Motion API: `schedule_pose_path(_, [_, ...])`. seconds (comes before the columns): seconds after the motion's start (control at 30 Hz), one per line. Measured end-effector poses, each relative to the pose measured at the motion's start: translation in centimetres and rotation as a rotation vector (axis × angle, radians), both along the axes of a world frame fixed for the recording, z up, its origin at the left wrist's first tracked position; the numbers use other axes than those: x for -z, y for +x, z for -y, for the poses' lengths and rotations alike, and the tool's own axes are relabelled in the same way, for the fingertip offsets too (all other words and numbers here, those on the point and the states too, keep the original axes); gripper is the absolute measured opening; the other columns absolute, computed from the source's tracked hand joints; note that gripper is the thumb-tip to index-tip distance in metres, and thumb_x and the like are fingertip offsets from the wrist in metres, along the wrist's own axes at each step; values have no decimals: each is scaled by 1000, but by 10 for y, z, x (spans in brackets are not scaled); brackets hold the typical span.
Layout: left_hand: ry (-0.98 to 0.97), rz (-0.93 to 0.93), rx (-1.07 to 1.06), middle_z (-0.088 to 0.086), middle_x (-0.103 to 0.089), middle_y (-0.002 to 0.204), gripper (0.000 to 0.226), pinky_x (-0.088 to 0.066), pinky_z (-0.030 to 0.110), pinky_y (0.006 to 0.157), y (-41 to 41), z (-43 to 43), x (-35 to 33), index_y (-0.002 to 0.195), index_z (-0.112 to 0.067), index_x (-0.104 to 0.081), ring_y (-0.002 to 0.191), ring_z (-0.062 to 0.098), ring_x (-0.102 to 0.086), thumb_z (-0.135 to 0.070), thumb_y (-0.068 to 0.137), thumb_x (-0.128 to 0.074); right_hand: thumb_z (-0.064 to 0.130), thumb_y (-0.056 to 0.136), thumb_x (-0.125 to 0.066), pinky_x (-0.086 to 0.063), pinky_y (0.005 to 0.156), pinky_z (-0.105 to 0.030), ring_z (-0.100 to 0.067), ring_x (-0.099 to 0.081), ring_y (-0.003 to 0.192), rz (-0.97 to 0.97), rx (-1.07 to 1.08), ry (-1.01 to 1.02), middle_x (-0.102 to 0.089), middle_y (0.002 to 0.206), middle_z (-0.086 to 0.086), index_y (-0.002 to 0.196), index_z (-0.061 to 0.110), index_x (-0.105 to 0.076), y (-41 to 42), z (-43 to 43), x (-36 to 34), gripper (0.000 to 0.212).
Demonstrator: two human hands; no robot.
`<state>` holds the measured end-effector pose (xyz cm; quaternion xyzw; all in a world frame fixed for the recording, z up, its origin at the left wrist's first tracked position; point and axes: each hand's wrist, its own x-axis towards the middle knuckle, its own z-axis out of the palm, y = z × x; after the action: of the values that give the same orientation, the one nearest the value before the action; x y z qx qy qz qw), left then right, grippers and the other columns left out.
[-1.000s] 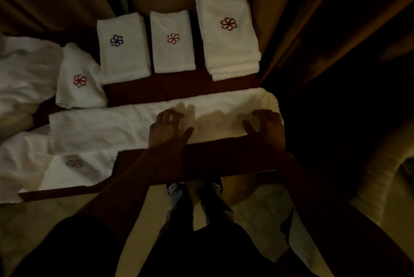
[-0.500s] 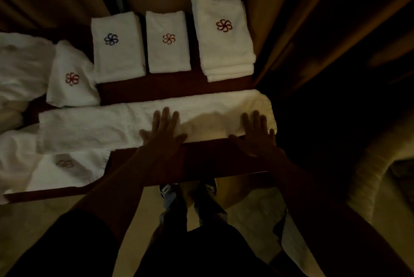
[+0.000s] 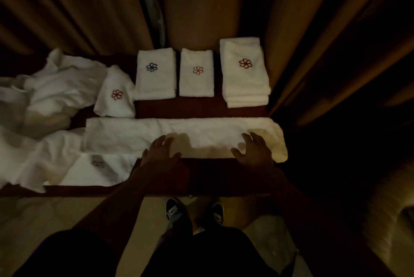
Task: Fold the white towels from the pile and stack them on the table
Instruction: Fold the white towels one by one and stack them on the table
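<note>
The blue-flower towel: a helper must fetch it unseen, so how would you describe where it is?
On the dark red table, three folded piles line the far edge by the curtain. The blue-flower towel is the leftmost. Its flower alone is blue; its neighbours' are red or orange.

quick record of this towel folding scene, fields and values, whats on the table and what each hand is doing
surface: dark red table
in work: long towel strip, lying across the table's near part
left hand: fingers spread on the strip's middle
right hand: fingers spread on the strip's right end
folded: stack of folded towels far right; blue-logo towel and orange-logo towel beside it
unfolded: pile at left
backdrop: curtains
</note>
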<state>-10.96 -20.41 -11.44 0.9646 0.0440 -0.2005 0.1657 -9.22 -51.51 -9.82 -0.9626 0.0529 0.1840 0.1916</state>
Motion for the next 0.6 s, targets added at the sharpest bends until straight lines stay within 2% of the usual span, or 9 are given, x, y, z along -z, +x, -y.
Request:
schedule_pose_path(0.07, [30, -8, -49, 5, -20, 163, 72, -30, 56, 113, -5, -18, -7, 154, -25, -28, 148, 27, -22, -55, 94, -54, 58, 92, -56, -30, 116, -49, -29, -19, 150, -2, -62, 6, -24, 163, -7, 153, 23, -33, 8, -17, -9, 74])
schedule_pose_path(0.37, [58, 178, -235, 17, -35, 155, 69, -40, 53, 108, -22, -122, -43, 149, -14, -40, 142, 35, -34, -45, 91, -64, 54, 95, -55, -33, 115, -44, -24, -21, 150, 88, -330, 111, -24, 163, -4, 154, 20, -31, 34, -143, -37, 73])
schedule_pose_path(0.53, [-21, 246, -265, 25, -42, 149, 66, -36, 49, 111, -13, -186, -51, 145, 0, -44, 140, 39, -37, -31, 91, -68, 51, 95, -57, -33, 115, -40, -21, -24, 149, 126, -422, 175, -27, 162, -3, 153, 19, -33, 35, -229, -46, 71])
schedule_pose_path(0.6, [-58, 272, -254, 24, -50, 141, 60, -40, 48, 107, -6, -208, -53, 140, 2, -48, 134, 40, -45, -29, 92, -66, 49, 94, -58, -33, 115, -40, -21, -25, 149, 113, -445, 192, -26, 162, -3, 153, 20, -34, 34, -261, -46, 70])
